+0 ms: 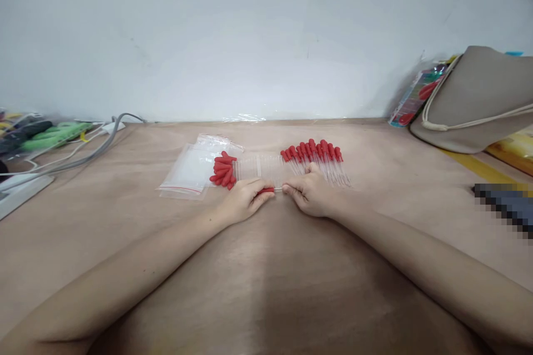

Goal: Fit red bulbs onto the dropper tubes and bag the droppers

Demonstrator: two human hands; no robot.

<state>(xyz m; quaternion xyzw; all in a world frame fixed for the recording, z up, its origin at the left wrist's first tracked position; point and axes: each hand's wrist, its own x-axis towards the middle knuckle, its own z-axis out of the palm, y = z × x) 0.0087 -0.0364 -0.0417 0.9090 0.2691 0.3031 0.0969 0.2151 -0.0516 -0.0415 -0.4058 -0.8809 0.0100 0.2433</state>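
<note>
Pinching a long red rubbery bulb (267,190) in our left hand (245,199) and a thin clear tube (278,189) in our right hand (311,194), we had 'em just our side of the flat row of clear tubes (259,167).

Bare tabletop (266,277) allows passage between the forearms (166,255); red-bulbed droppers (323,148) and plastic bags (183,169) obstruct beyond.

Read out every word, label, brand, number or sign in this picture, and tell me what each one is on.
No text can be read anywhere.
Colourful pack beside the grey bag: printed, but too small and blurred to read.
Yellow pack at the right edge: patterned; no words can be made out.
Clear bags: a red line, no readable lettering.
Red bulbs and clear tubes: no legible marks.
</note>
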